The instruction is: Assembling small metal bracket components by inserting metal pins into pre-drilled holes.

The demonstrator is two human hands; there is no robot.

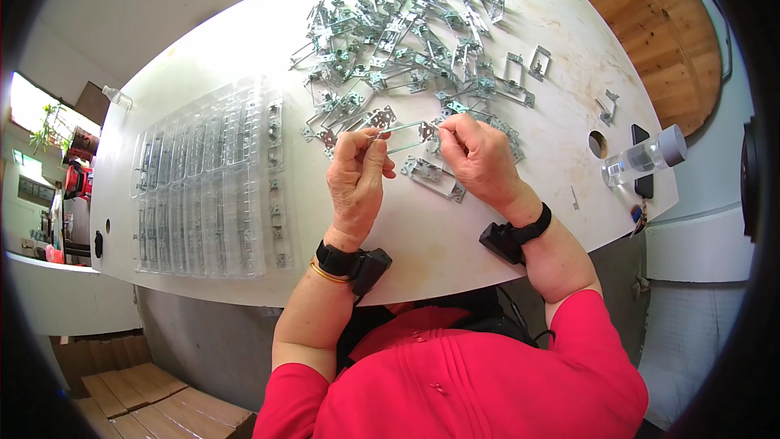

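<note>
Between my two hands, above the near middle of the table, is a metal bracket (426,132) with slim rods and small punched end plates. My left hand (357,183) pinches its left end between thumb and fingers. At the other end, my right hand (481,158) is closed on the bracket, its fingertips partly hidden. Just below the right hand, a similar rectangular bracket (419,168) lies flat on the table. Beyond both hands spreads a heap of such metal brackets (398,45), tangled together.
Clear plastic trays (258,219) with metal parts in their slots lie to the left. At the right are a clear bottle (638,162) on its side, a dark flat object (643,185), a table hole (598,144) and a few loose brackets (539,63). Cardboard (154,398) is on the floor.
</note>
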